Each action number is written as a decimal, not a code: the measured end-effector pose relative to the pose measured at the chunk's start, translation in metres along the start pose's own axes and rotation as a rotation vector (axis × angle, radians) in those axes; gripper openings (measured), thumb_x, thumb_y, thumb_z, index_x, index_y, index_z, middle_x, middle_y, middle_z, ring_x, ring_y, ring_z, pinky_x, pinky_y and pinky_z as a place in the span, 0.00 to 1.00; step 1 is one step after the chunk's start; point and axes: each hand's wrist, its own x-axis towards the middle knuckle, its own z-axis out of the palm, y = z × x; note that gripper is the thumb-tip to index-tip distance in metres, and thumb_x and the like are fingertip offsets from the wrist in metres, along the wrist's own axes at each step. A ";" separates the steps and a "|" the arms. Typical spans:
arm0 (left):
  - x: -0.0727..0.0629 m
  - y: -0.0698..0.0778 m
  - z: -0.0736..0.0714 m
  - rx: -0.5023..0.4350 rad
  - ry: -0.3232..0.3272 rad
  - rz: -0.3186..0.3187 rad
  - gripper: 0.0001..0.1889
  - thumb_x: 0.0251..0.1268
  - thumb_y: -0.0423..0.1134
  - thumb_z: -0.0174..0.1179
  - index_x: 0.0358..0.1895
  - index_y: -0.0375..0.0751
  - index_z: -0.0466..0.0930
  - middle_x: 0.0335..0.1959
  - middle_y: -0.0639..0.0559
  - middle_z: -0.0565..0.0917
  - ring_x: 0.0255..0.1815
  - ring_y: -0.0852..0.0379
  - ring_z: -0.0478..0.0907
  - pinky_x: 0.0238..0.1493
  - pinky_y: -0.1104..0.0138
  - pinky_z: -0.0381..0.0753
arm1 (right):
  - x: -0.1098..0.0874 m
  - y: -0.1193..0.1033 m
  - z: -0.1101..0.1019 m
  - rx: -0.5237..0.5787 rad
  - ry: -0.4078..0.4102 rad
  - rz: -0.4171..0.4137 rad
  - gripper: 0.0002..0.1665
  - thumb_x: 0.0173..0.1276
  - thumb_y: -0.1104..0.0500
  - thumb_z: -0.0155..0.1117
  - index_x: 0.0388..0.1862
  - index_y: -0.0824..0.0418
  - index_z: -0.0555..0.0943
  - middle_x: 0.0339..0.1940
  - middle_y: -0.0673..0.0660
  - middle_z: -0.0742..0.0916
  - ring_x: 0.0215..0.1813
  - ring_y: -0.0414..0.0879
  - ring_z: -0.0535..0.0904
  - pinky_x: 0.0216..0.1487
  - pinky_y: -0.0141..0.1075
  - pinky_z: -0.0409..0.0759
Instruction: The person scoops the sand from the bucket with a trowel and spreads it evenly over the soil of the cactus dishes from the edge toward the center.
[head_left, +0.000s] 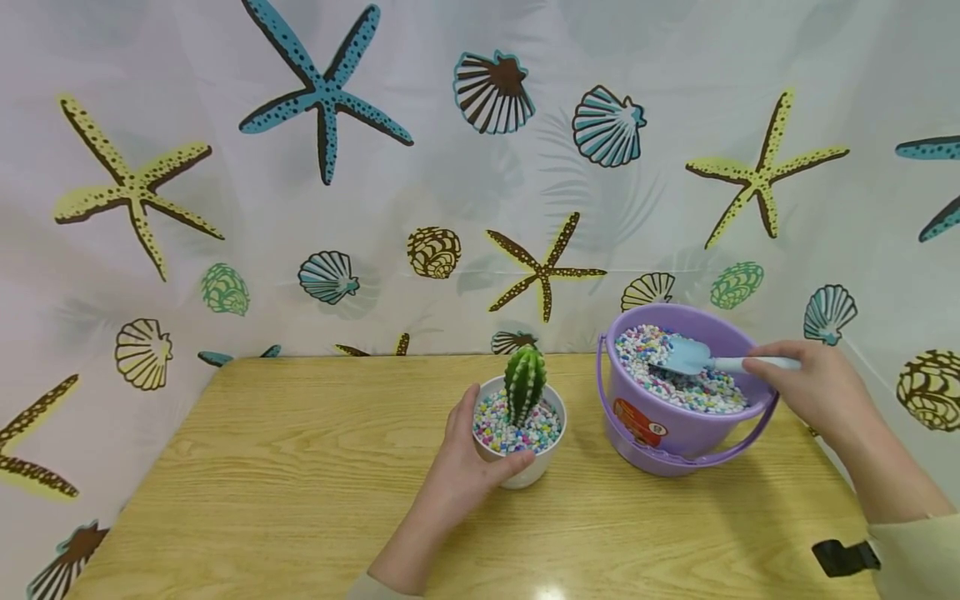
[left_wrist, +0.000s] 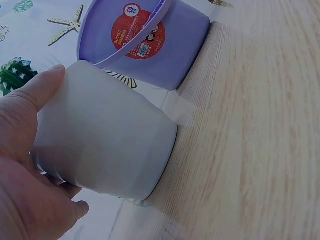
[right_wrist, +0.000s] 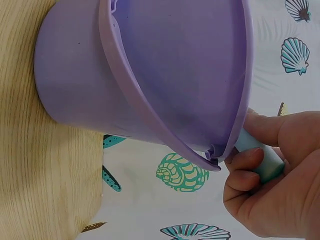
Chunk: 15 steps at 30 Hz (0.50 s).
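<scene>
My left hand holds a white pot by its sides, thumb at the front and fingers round the left. In the pot stands a green cactus, with colourful pebbles around its base. My right hand grips the handle of a light blue toy shovel over the rim of a purple bucket. The shovel's blade lies at the surface of the small multicoloured pebbles inside the bucket. In the right wrist view, my fingers curl round the shovel's handle.
Both containers stand on a wooden table, the bucket to the right of the pot. The bucket's purple carrying handle hangs down at its front. Behind the table hangs a white curtain printed with starfish and shells.
</scene>
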 end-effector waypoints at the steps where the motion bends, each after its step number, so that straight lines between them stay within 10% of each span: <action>1: 0.000 0.000 0.000 -0.002 0.000 0.000 0.67 0.59 0.55 0.86 0.92 0.48 0.46 0.89 0.37 0.55 0.85 0.32 0.59 0.81 0.34 0.62 | -0.001 0.000 0.000 0.010 0.002 0.005 0.37 0.87 0.38 0.61 0.70 0.70 0.83 0.67 0.76 0.83 0.57 0.69 0.79 0.41 0.52 0.81; 10: 0.001 -0.002 -0.001 0.003 -0.002 -0.007 0.67 0.59 0.56 0.85 0.92 0.49 0.45 0.89 0.38 0.55 0.85 0.31 0.59 0.80 0.34 0.63 | -0.008 0.002 -0.001 0.051 0.040 0.030 0.37 0.85 0.36 0.63 0.71 0.66 0.84 0.62 0.69 0.84 0.26 0.49 0.71 0.27 0.42 0.73; 15: 0.002 -0.002 -0.001 -0.003 -0.002 -0.004 0.67 0.59 0.56 0.86 0.92 0.49 0.46 0.88 0.37 0.55 0.85 0.31 0.60 0.80 0.34 0.63 | -0.012 0.004 -0.002 0.086 0.040 0.028 0.38 0.85 0.36 0.63 0.71 0.67 0.83 0.68 0.71 0.81 0.38 0.53 0.73 0.34 0.42 0.74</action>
